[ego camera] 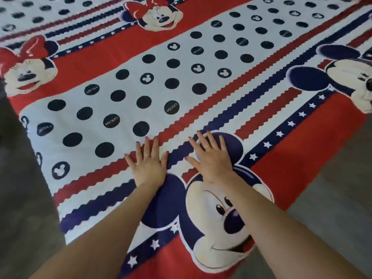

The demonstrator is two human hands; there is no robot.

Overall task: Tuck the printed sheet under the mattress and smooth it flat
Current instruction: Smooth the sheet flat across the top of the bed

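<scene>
— Where's the printed sheet [181,81]?

— Spread over the bed, covering nearly all of it. Red bands, wavy navy and red stripes, a pale panel of dark dots, some lettered "MICKEY". Cartoon mouse faces along the edges: two with red bows at the far left and top, one cut off at the right edge, one large face [223,222] at the near corner.

— And the hands?

— Both flat on the cloth, palms down, side by side, a narrow gap between them. Left hand [148,164]: fingers straight and slightly spread, lying across the wavy stripes, a ring on one finger. It grasps nothing.

— The right?

— Right hand [211,158]: released too, fingers fanned, resting on the navy ear of the near mouse face. A ring shows there as well. Nothing pinched or gripped. Both forearms reach in from the bottom of the view.

— How does the cloth lie?

— Flat around the hands; no folds that I can make out. The picture is soft, so fine creases may escape me.

— The edges?

— Grey floor [22,198] shows to the left and at the lower right. Whether the sheet is tucked under the mattress, I cannot tell; the mattress itself is covered.
</scene>
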